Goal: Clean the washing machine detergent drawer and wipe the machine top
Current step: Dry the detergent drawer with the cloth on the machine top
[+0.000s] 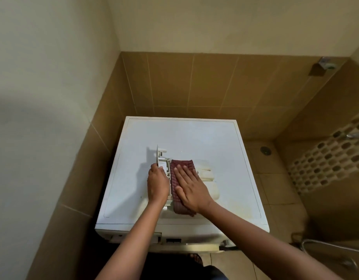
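The washing machine top (194, 134) fills the frame's centre, with the detergent drawer (205, 173) lying on it. A dark red cloth (181, 164) covers part of the drawer, pressed by the flat, straight-fingered right hand (191, 186). The left hand (157, 184) grips what seems to be its front panel.

Bare forearms (138, 237), dark blue garment (214, 273) below, strapped sandal (194, 258).

Detergent drawer (164, 158) mostly covered by cloth (181, 164) and right hand (191, 187); compartments not visible. Left hand (157, 184) fingertips mostly out of sight round drawer's front panel. Machine front (174, 240) foreshortened, markings too small to read. Forearms (134, 245) cut by bottom edge. Tap (354, 135) cut by right edge. Wall fixture (324, 64) blurred, type unclear.
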{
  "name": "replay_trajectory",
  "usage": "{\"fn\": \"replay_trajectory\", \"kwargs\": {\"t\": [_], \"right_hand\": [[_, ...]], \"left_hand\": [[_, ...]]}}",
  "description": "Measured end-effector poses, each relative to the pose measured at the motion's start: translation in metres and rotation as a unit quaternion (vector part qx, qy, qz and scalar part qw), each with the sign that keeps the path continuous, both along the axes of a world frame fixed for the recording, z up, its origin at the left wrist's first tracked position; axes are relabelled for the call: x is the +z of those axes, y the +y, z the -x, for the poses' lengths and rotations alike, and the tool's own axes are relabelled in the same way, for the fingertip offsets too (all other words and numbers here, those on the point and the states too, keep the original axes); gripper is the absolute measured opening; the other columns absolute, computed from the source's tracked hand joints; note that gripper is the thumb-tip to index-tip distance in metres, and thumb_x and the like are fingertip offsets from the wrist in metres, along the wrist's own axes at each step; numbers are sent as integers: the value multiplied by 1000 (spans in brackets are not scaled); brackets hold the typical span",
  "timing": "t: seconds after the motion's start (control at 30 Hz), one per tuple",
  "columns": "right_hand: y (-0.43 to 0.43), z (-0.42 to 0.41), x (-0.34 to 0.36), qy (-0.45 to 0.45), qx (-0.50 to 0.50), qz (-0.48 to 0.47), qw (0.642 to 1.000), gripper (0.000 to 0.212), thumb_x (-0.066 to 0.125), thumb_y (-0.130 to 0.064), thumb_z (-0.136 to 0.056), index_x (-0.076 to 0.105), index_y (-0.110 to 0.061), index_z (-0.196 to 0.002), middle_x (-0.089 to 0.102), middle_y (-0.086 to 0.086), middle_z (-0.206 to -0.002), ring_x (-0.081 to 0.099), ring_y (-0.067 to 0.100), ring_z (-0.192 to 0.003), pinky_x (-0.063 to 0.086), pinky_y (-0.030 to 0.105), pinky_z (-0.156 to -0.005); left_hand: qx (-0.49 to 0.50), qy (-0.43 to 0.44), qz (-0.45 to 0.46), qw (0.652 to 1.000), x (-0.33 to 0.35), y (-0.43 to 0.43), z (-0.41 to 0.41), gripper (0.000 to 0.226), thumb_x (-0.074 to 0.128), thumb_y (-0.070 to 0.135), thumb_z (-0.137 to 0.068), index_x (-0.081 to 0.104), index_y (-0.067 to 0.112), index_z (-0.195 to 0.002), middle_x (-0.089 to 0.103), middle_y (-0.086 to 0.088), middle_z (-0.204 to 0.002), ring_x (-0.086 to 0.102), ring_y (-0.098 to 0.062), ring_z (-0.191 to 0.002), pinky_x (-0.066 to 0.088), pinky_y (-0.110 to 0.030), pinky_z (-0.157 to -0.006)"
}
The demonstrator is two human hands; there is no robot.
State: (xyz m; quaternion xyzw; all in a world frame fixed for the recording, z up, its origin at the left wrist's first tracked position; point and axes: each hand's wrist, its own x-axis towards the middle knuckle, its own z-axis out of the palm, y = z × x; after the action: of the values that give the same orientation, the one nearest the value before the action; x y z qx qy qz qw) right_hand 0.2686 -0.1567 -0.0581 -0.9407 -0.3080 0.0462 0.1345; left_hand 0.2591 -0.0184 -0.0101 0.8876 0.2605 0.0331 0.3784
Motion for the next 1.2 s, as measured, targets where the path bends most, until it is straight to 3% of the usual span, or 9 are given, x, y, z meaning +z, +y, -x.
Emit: {"fn": "replay_trajectory", "kwargs": {"t": [0.13, 0.27, 0.4, 0.5, 0.63, 0.83, 0.93, 1.2], "right_hand": [[-21, -1, -2, -46, -16, 29, 998, 60, 10, -43, -100, 32, -13, -147, 36, 4, -151, 25, 17, -142, 14, 40, -115], [1, -34, 12, 36, -136, 40, 989, 78, -4, -46, -85, 22, -13, -151, 26, 4, -156, 16, 19, -146, -9, 35, -117], [32, -74, 16, 76, -207, 25, 975, 89, -7, -49, -77, 49, -10, -134, 50, 11, -139, 40, 29, -131, 19, 40, -112], [46, -80, 7, 48, -147, 11, 988, 84, -4, -49, -77, 58, -12, -119, 61, 9, -123, 49, 30, -116, 29, 38, -104], [38, -58, -1, 29, -71, -17, 997, 68, 6, -41, -91, 37, -16, -146, 43, 3, -147, 35, 25, -136, 18, 39, -117], [10, 0, -5, -53, -1, -52, 997, 59, 35, -38, -92, 44, -5, -141, 44, 12, -146, 35, 30, -138, 21, 42, -114], [-13, 8, -16, -84, 32, -30, 995, 61, 37, -43, -92, 40, -10, -144, 37, 9, -150, 30, 25, -142, 21, 41, -116], [-30, -15, -3, -9, -174, -51, 983, 65, 19, -44, -89, 39, -17, -144, 38, 2, -151, 30, 22, -142, 11, 37, -119]], "left_hand": [[-36, 29, -56, 997, -4, 4, 2, 28, 31, 19, -104, 47, 2, -118, 64, -20, -110, 62, -37, -97, 51, -41, -76], [-43, 33, -82, 995, -6, 6, 2, 27, 30, 20, -104, 48, 2, -115, 67, -21, -100, 64, -37, -90, 53, -44, -74], [-39, 41, -82, 995, -3, 5, 1, 28, 30, 20, -104, 47, 2, -117, 66, -21, -100, 64, -38, -90, 51, -43, -72], [-32, 51, -81, 995, -2, 4, 1, 29, 28, 21, -104, 46, 4, -117, 66, -21, -102, 64, -38, -90, 51, -42, -72], [-29, 55, -80, 995, -3, 3, 0, 29, 28, 22, -104, 45, 5, -120, 66, -20, -105, 64, -38, -92, 51, -42, -73], [-26, 45, -85, 995, -4, 2, 0, 27, 29, 20, -103, 46, 6, -117, 67, -19, -103, 65, -38, -90, 53, -41, -71], [-32, 45, -94, 994, -4, 2, 1, 25, 29, 18, -103, 46, 5, -116, 67, -19, -100, 65, -37, -87, 55, -42, -70], [-42, 53, -110, 992, -6, 3, 1, 20, 32, 12, -102, 47, 4, -115, 67, -18, -93, 66, -36, -80, 56, -41, -67]]}}
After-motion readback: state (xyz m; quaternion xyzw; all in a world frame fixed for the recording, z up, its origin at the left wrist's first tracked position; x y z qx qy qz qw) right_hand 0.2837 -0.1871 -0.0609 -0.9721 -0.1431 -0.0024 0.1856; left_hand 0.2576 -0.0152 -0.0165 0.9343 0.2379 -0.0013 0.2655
